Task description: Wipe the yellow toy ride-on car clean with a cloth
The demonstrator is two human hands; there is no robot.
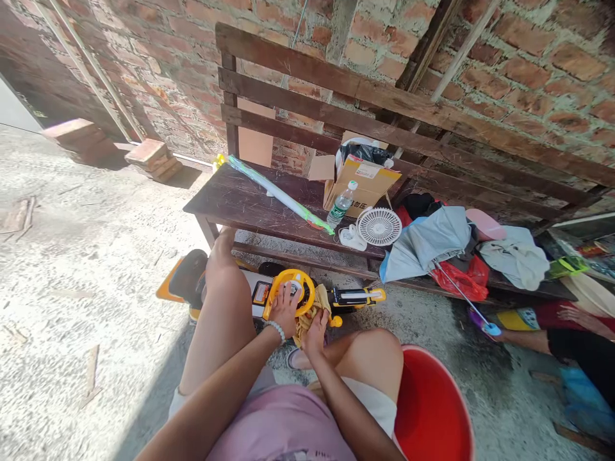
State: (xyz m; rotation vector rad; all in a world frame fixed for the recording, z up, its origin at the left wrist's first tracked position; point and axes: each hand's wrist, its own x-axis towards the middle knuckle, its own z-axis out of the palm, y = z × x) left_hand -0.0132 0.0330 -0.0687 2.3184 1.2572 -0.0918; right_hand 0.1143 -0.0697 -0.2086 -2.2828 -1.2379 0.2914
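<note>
A toy ride-on vehicle stands between my legs, with a yellow steering wheel [307,279] on top. My left hand [285,311] lies on the wheel's left part and hub, fingers spread, a beaded bracelet at the wrist. Just right of it, my right hand [316,330] has its fingers closed round a tan cloth [321,297] against the wheel's right side. A black and yellow part [353,297] of the toy extends to the right of the wheel.
A dark wooden bench [206,198] ahead holds a bottle [340,208], a cardboard box [360,182], a white fan [379,226], a grey umbrella [427,240] and clothes. A red bucket [432,403] stands by my right leg. Another person's arm [526,339] reaches in from the right.
</note>
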